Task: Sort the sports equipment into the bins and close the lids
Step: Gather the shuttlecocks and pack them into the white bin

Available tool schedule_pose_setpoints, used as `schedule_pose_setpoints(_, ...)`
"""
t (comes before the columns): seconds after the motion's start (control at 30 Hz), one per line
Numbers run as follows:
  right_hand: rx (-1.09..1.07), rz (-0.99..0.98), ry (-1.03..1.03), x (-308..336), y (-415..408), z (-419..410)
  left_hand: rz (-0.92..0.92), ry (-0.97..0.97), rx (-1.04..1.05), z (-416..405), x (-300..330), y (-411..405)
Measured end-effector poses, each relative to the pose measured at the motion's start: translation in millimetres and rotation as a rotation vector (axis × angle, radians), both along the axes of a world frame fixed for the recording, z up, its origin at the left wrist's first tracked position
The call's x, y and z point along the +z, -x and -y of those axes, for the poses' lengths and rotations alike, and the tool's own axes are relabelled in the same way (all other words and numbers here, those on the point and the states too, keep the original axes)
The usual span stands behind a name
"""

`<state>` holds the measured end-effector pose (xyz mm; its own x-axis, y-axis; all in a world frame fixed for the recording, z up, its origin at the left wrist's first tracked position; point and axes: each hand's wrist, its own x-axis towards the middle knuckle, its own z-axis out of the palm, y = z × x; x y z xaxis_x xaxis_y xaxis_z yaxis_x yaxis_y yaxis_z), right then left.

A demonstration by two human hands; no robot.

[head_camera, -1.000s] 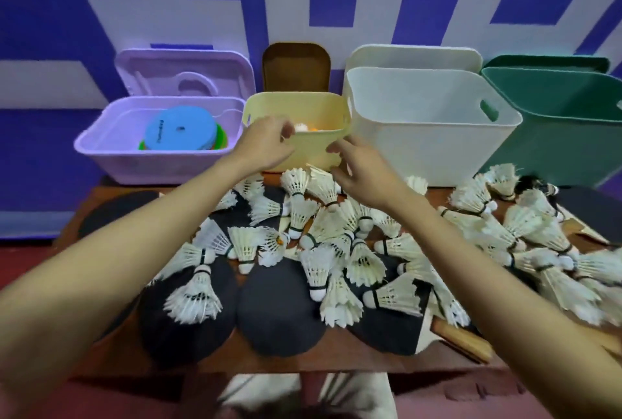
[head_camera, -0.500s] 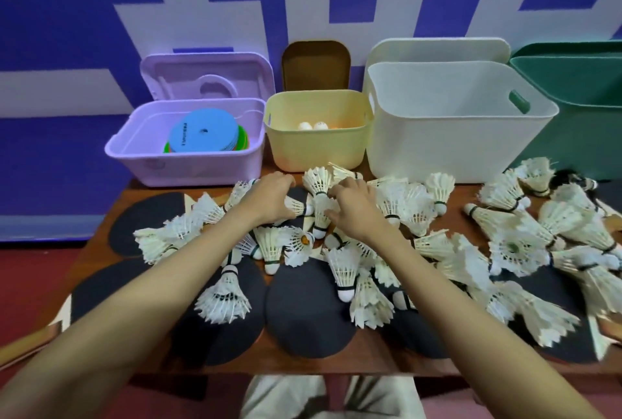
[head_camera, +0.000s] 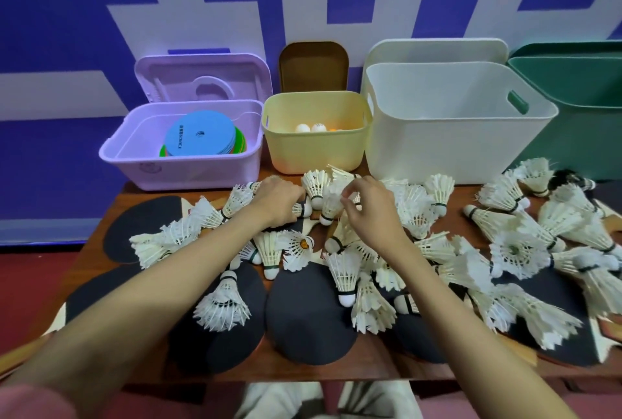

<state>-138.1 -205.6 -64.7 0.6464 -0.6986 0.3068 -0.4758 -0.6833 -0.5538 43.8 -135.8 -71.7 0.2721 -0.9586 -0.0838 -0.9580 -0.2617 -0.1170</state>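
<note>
While both of your forearms reach over the wooden table [head_camera: 101, 243], note the layout from large items down. At the far edge stands a row of four bins with their lids off and propped behind them: the green bin [head_camera: 585, 136] far right, the white bin [head_camera: 447, 149] beside it, the yellow bin [head_camera: 316, 146] in the middle, and the purple bin [head_camera: 181, 166] far left. The purple bin holds a stack of flat discs [head_camera: 198, 137], blue on top. The yellow bin holds small balls [head_camera: 309, 128]. Black table tennis paddles [head_camera: 309, 314] lie flat across the near half of the table. White shuttlecocks [head_camera: 346, 275] are scattered over the paddles and the table, from left to right. Your left hand [head_camera: 277, 201] is in the pile just near of the yellow bin, fingers curled down among the shuttlecocks; what it grips cannot be told. Your right hand [head_camera: 368, 208] is just beside it, fingertips curled narrowly over the feathers of a shuttlecock; whether they pinch it cannot be told.
</note>
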Motion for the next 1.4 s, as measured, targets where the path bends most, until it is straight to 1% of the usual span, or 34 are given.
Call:
schedule_pose_setpoints(0.07,-0.021,0.074,-0.010,0,9,-1,-0.072,0.092,0.011,-5,6,2)
schedule_pose_setpoints(0.1,-0.031,0.108,-0.016,0,13,-2,-0.131,0.168,0.039,-9,11,4)
schedule_pose_setpoints(0.23,-0.041,0.254,-0.054,0,23,-11,-0.296,0.609,0.249,-31,21,11)
schedule_pose_setpoints(0.27,-0.041,0.283,-0.068,0,25,-14,-0.361,0.697,0.286,-36,22,12)
schedule_pose_setpoints(0.33,-0.047,0.340,-0.108,-1,26,-19,-0.546,0.813,0.333,-44,24,15)
schedule_pose_setpoints(0.4,-0.057,0.401,-0.141,-1,27,-23,-0.799,0.871,0.408,-51,25,19)
schedule_pose_setpoints(0.53,-0.052,0.510,-0.169,3,25,-29,-1.362,0.898,0.623,-64,24,28)
schedule_pose_setpoints(0.6,-0.051,0.541,-0.187,5,23,-32,-1.622,0.906,0.661,-69,25,33)
schedule_pose_setpoints(0.7,-0.047,0.599,-0.259,7,19,-35,-1.854,0.938,0.676,-73,28,43)
schedule_pose_setpoints(0.77,-0.027,0.633,-0.322,8,15,-39,-1.921,0.947,0.702,-75,28,48)
schedule_pose_setpoints(0.83,0.006,0.653,-0.383,9,11,-44,-1.927,0.888,0.671,-77,26,53)
schedule_pose_setpoints(0.9,0.039,0.667,-0.414,9,8,-47,-1.857,0.791,0.605,-81,24,55)
schedule_pose_setpoints(0.93,0.053,0.668,-0.420,9,7,-47,-1.773,0.750,0.575,-84,23,55)
schedule_pose_setpoints(0.97,0.071,0.663,-0.422,9,7,-47,-1.645,0.721,0.536,-88,21,55)
schedule_pose_setpoints(1.03,0.117,0.637,-0.422,9,9,-48,-1.325,0.678,0.427,-96,17,52)
schedule_pose_setpoints(1.07,0.147,0.619,-0.423,10,9,-49,-1.209,0.653,0.366,-100,16,50)
schedule_pose_setpoints(1.1,0.183,0.597,-0.424,10,9,-51,-1.135,0.626,0.314,-104,15,48)
schedule_pose_setpoints(1.17,0.262,0.548,-0.428,12,6,-57,-1.062,0.590,0.254,-111,14,47)
schedule_pose_setpoints(1.27,0.332,0.506,-0.428,11,2,-62,-0.939,0.593,0.261,-119,9,46)
schedule_pose_setpoints(1.33,0.318,0.527,-0.421,9,-1,-64,-0.941,0.640,0.307,-126,6,47)
schedule_pose_setpoints(1.4,0.248,0.552,-0.440,4,-3,-64,-0.977,0.714,0.365,-132,5,48)
